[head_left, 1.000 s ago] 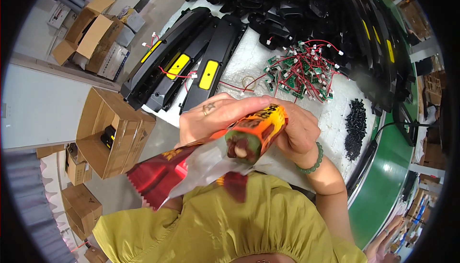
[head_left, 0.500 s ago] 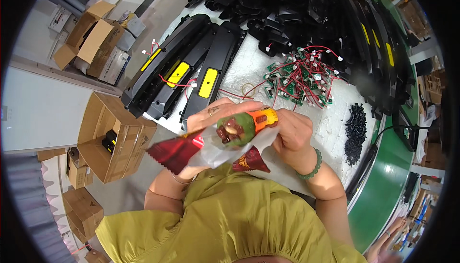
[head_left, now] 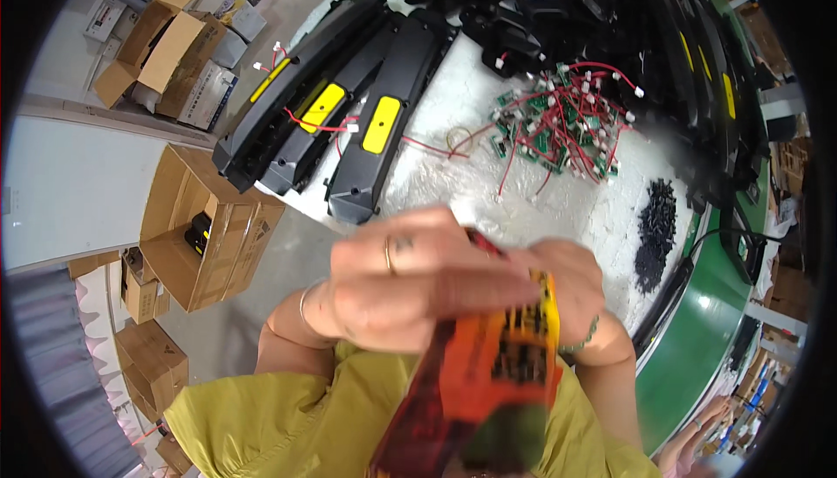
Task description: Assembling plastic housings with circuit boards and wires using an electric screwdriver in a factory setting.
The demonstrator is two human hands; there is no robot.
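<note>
Both hands' grip closes on orange snack wrapper (head_left: 488,365); left hand (head_left: 410,282); right hand (head_left: 567,277).

both hands (head_left: 418,291) grip an orange snack packet (head_left: 488,373).

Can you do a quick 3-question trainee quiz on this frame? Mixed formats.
1. True or false: the orange snack wrapper lies flat on the table.
2. Which pile sits closest to the long black housings with yellow labels?
A. green circuit boards with red wires
B. small black parts
C. open cardboard box on the floor
3. Fill in: the left hand wears a ____ on one finger.

Key:
1. False. Both hands have a grip on it, raised close to the camera; the right hand is partly hidden behind it.
2. C
3. ring
</note>
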